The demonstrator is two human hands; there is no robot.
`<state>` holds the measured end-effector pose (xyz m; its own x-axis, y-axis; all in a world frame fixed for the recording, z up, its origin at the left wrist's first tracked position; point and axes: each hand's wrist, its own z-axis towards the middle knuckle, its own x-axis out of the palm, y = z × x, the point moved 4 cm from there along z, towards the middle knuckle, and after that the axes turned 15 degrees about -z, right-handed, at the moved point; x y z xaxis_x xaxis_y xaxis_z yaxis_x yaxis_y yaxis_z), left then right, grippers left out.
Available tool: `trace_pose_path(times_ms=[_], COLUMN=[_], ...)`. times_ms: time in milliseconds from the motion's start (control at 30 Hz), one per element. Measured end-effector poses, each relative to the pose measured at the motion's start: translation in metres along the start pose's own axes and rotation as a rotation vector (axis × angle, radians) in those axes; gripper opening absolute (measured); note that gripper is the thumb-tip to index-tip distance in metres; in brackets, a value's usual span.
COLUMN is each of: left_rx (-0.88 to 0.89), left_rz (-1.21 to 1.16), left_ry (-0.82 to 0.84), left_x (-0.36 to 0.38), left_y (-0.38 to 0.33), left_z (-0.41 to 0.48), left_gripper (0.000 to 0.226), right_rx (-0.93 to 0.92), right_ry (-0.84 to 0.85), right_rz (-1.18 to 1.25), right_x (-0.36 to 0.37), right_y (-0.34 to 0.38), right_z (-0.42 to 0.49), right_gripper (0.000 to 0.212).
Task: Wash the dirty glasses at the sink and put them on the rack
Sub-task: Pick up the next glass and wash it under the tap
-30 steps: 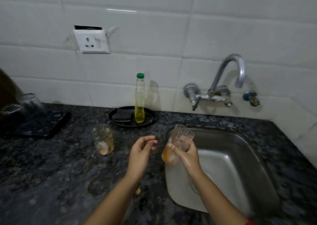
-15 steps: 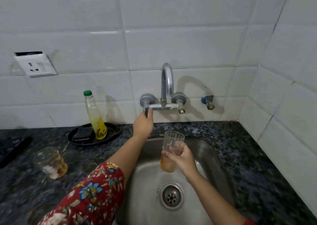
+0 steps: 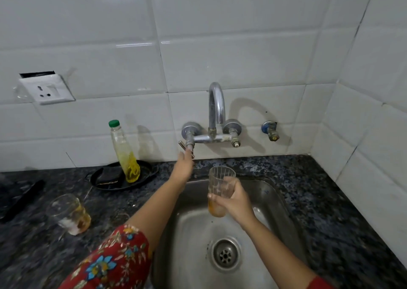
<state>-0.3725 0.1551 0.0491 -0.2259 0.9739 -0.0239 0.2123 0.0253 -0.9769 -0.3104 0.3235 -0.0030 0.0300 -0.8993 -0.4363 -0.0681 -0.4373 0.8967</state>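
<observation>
Dark speckled stone counter (image 3: 308, 191) with a steel sink (image 3: 277, 200) set into it
On the counter left of the sink stands a dirty glass (image 3: 70, 213) with orange dregs; behind it, near the wall, a black dish (image 3: 145, 176) carries a green-capped bottle (image 3: 125, 154) of yellow liquid; a dark object (image 3: 22, 200) lies at the far left edge

The left hand (image 3: 184, 165) covers the tip of the tap handle (image 3: 187, 148), so the grip is not clear. The right hand (image 3: 233, 200) hides part of the held glass (image 3: 220, 178). A dark object (image 3: 22, 198) at the left edge is blurred.
</observation>
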Motion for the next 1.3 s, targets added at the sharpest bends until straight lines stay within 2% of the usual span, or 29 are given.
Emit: trace_pose_path(times_ms=[33, 100, 167, 200, 300, 367, 433, 500, 567, 600, 667, 700, 733, 767, 833, 867, 900, 933, 967, 1067, 1100, 1133, 1200, 1267, 1300], left_rx=[-0.009, -0.105, -0.141, -0.096, 0.100, 0.170, 0.164, 0.158, 0.189, 0.211, 0.218, 0.222, 0.234, 0.269, 0.375, 0.436, 0.463, 0.467, 0.445, 0.398, 0.420, 0.449, 0.491, 0.508, 0.501], left_rz=[0.029, -0.022, -0.046, -0.038, -0.098, -0.129, -0.129, -0.067, 0.045, 0.126, 0.273, 0.306, 0.317, 0.310, 0.287, 0.286, 0.291, 0.286, 0.267, 0.197, 0.218, 0.242, 0.275, 0.281, 0.251], left_ry=[0.096, 0.397, 0.674, 0.726, 0.647, 0.606, 0.628, 0.627, 0.573, 0.571, 0.621, 0.632, 0.593, 0.507, 0.298, 0.236, 0.217, 0.235, 0.277, 0.430, 0.444, 0.428, 0.340, 0.233, 0.220], left_x=[-0.001, 0.002, 0.012, 0.017, 0.033, 0.035, 0.031, 0.023, 0.012, 0.009, 0.013, 0.019, 0.024, 0.028, 0.029, 0.028, 0.026, 0.025, 0.024, 0.021, 0.022, 0.023, 0.027, 0.031, 0.032], left_y=[0.013, 0.041, 0.056, 0.060, 0.050, 0.041, 0.038, 0.042, 0.046, 0.044, 0.042, 0.040, 0.037, 0.034, 0.033, 0.033, 0.035, 0.036, 0.036, 0.028, 0.024, 0.021, 0.019, 0.026, 0.030], left_z=[-0.006, -0.026, -0.045, -0.048, -0.050, -0.049, -0.047, -0.040, -0.032, -0.031, -0.031, -0.033, -0.035, -0.036, -0.034, -0.034, -0.032, -0.032, -0.032, -0.033, -0.034, -0.036, -0.039, -0.041, -0.042], left_gripper=[0.048, 0.062, 0.074, 0.075, 0.055, 0.039, 0.034, 0.037, 0.048, 0.054, 0.054, 0.051, 0.047, 0.042, 0.033, 0.032, 0.034, 0.037, 0.040, 0.050, 0.052, 0.052, 0.046, 0.041, 0.041], right_rx=[-0.015, -0.028, -0.024, -0.023, -0.033, -0.098, -0.322, -0.591, -0.759, -0.844, -1.000, -0.996, -0.920, -0.770, -0.397, -0.251, -0.179, -0.182, -0.294, -0.831, -0.930, -0.947, -0.688, -0.382, -0.357], right_ry=[-0.004, 0.017, 0.067, 0.088, 0.022, -0.141, -0.244, -0.127, 0.134, 0.250, 0.389, 0.435, 0.443, 0.423, 0.504, 0.572, 0.593, 0.618, 0.613, 0.485, 0.437, 0.422, 0.444, 0.564, 0.608], right_rz=[0.001, 0.036, 0.064, 0.078, 0.054, -0.188, -0.469, -0.632, -0.812, -0.957, -1.367, -1.506, -1.522, -1.428, -1.056, -0.827, -0.685, -0.662, -0.784, -1.523, -1.627, -1.663, -1.526, -1.332, -1.289], right_x=[0.000, -0.002, -0.002, -0.001, 0.000, -0.006, -0.013, -0.017, -0.022, -0.026, -0.029, -0.027, -0.026, -0.025, -0.016, -0.010, -0.008, -0.007, -0.009, -0.024, -0.027, -0.026, -0.022, -0.014, -0.012], right_y=[0.003, 0.010, 0.017, 0.021, 0.032, 0.038, 0.047, 0.054, 0.051, 0.052, 0.049, 0.049, 0.053, 0.059, 0.061, 0.063, 0.066, 0.070, 0.073, 0.079, 0.079, 0.079, 0.083, 0.084, 0.083], right_z=[0.000, 0.002, 0.002, 0.001, 0.001, 0.000, -0.008, -0.016, -0.013, -0.008, 0.011, 0.021, 0.026, 0.028, 0.029, 0.023, 0.019, 0.016, 0.018, 0.020, 0.019, 0.018, 0.018, 0.017, 0.017], right_gripper=[0.068, 0.072, 0.065, 0.062, 0.064, 0.070, 0.068, 0.045, 0.025, 0.024, 0.035, 0.038, 0.036, 0.033, 0.029, 0.028, 0.029, 0.029, 0.028, 0.020, 0.021, 0.021, 0.013, 0.009, 0.010])
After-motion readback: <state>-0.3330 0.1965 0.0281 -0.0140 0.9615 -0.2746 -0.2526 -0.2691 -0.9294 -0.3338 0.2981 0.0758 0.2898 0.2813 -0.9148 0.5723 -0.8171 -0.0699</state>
